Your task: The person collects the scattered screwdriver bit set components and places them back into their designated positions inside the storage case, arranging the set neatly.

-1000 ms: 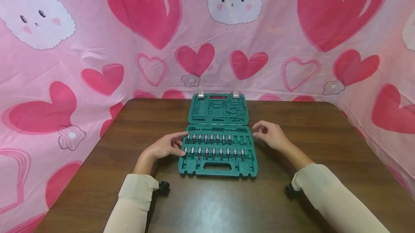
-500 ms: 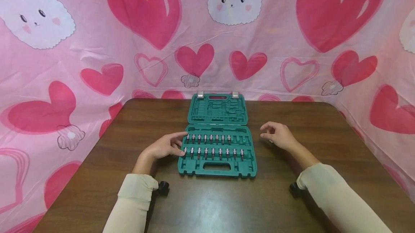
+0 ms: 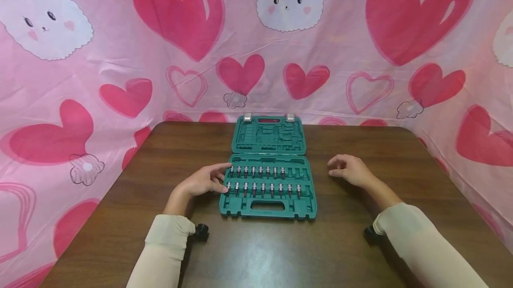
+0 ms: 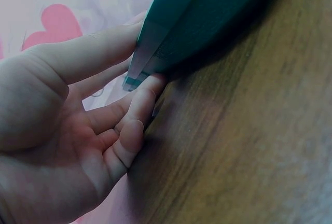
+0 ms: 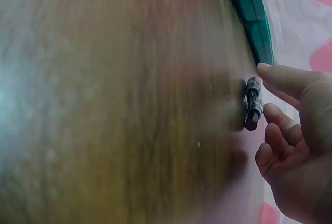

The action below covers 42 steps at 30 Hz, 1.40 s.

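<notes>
A green bit socket case (image 3: 268,205) lies unfolded on the table in the head view. Two rows of silver-and-dark bit sockets (image 3: 263,188) fill its near half; the upper row has vacant slots at its right end. My left hand (image 3: 203,180) holds the left edge, thumb and index finger on the rim. Its other fingers bend against the lower side in the left wrist view. Right of the case, my right hand (image 3: 350,170) hovers with loosely bent fingers. What look like two bit sockets (image 5: 253,112) lie by its fingertips in the right wrist view, apart from the fingers.
The case's far half, a moulded lid (image 3: 269,134) with two metal latches, lies folded back. Brown wooden table (image 3: 260,252) surrounds the case. Behind it hangs a pink heart-print cloth (image 3: 306,79). Each wrist carries a small black device (image 3: 201,233).
My right hand has drawn away from the case's right edge, moving right and slightly nearer to me. The left hand keeps its place on the left edge.
</notes>
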Available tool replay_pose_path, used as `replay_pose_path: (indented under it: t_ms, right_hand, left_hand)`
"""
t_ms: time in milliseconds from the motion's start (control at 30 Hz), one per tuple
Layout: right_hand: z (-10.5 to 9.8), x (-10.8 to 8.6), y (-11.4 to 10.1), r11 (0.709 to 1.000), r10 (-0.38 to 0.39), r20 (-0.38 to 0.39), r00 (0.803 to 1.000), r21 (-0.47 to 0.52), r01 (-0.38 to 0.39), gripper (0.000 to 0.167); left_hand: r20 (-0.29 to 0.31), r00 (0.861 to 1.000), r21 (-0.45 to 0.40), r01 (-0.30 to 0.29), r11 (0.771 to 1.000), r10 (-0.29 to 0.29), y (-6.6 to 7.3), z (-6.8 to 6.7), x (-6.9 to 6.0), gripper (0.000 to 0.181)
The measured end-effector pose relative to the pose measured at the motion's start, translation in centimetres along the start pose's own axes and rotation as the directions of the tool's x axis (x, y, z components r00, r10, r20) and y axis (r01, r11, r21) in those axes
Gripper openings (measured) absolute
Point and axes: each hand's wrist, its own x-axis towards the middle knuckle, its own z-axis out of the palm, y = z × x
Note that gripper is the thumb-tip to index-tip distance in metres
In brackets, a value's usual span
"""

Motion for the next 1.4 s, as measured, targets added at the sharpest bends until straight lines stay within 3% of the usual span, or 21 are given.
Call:
replay_pose_path:
  t_ms: [367,833,1400]
  right_hand:
    - [-0.5,-0.8,0.9,1.000,-0.007,-0.035,0.999,-0.028,0.006,0.017]
    - [-0.9,-1.6,1.0,1.000,0.024,-0.014,1.000,-0.006,-0.024,0.011]
    - [-1.4,-2.2,1.2,1.000,0.020,0.018,1.000,-0.018,-0.020,0.016]
  left_hand:
    - [-0.001,1.000,-0.002,0.003,1.000,-0.003,-0.1,0.0,0.0,0.076]
    - [-0.005,1.000,-0.003,0.008,1.000,-0.008,-0.2,0.0,0.0,0.076]
    - [-0.001,1.000,-0.018,-0.001,1.000,0.001,-0.1,0.0,0.0,0.076]
